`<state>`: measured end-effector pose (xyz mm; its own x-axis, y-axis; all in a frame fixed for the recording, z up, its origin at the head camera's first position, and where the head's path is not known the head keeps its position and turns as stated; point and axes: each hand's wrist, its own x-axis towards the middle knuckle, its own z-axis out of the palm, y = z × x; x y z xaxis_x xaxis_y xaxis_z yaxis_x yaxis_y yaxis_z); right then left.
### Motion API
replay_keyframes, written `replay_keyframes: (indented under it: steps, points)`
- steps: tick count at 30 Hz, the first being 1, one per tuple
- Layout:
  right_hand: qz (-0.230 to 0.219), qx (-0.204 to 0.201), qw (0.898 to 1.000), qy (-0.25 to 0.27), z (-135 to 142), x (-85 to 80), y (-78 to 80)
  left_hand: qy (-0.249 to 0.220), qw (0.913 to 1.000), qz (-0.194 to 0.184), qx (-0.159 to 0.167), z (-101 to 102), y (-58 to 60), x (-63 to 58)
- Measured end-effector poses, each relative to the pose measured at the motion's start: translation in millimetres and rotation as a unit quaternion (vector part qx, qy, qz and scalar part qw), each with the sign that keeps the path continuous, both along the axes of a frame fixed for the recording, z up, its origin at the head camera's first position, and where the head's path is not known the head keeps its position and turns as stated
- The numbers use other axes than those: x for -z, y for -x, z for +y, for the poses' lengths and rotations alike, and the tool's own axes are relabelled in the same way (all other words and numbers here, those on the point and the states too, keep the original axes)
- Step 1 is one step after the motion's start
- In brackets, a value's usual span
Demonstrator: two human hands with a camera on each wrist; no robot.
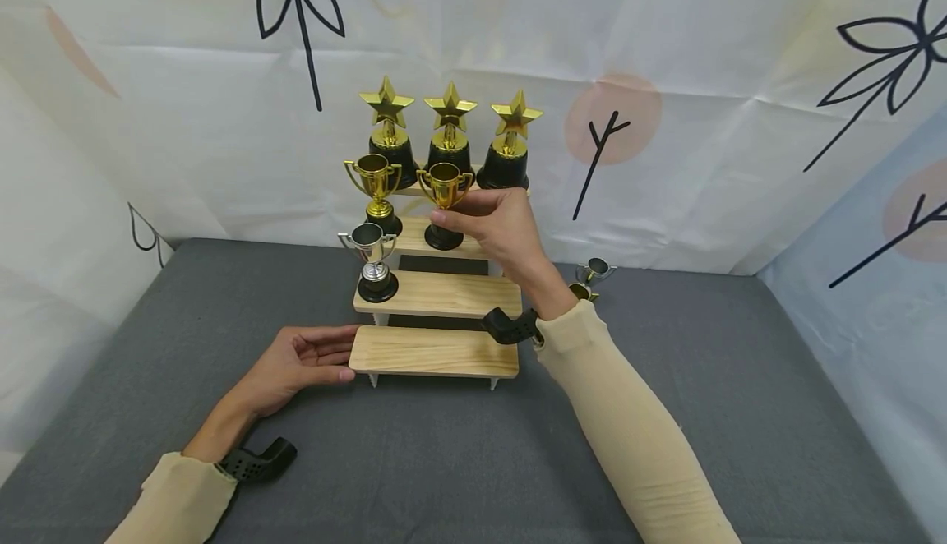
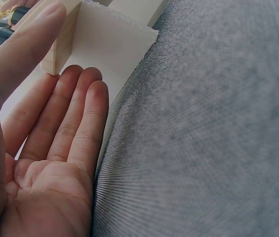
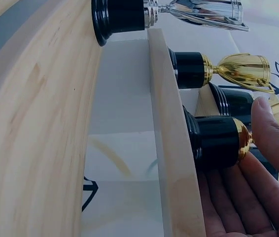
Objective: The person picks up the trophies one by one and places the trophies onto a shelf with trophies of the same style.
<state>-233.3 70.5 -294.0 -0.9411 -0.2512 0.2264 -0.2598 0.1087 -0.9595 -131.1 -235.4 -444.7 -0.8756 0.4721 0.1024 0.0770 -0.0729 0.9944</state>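
My right hand (image 1: 497,222) pinches a gold trophy cup (image 1: 444,184) between thumb and fingers. Its black base (image 3: 218,140) is on the second tier from the top of a wooden stepped stand (image 1: 436,350). To its left on that tier stands another gold trophy cup (image 1: 375,178). A silver trophy cup (image 1: 369,242) is one tier lower, at the left end. At the left end of the lowest step rests my left hand (image 1: 299,363), fingers extended (image 2: 78,123) against the stand's side and thumb along the front edge.
Three gold star trophies (image 1: 450,110) line the top tier. Behind my right wrist, a small silver cup (image 1: 595,268) and a gold cup (image 1: 583,291) lie on the grey cloth (image 1: 414,462). A white patterned backdrop (image 1: 695,76) hangs close behind the stand.
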Motion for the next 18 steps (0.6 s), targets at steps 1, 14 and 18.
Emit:
replay_keyframes:
  steps: [1, 14, 18]
  points:
    - [0.001, 0.000, 1.000, 0.002, 1, 0.1, -0.2, 0.001, 1.0000, 0.001, 0.000, 0, 0.2, 0.1]
    - [-0.010, 0.004, 1.000, 0.021, 20, 0.4, -7.4, -0.004, 0.9999, 0.008, 0.006, 0, 1.2, 1.2]
    - [-0.013, 0.004, 0.999, 0.038, 27, -1.2, -12.0, 0.001, 1.0000, 0.006, 0.001, 0, 0.8, 0.8]
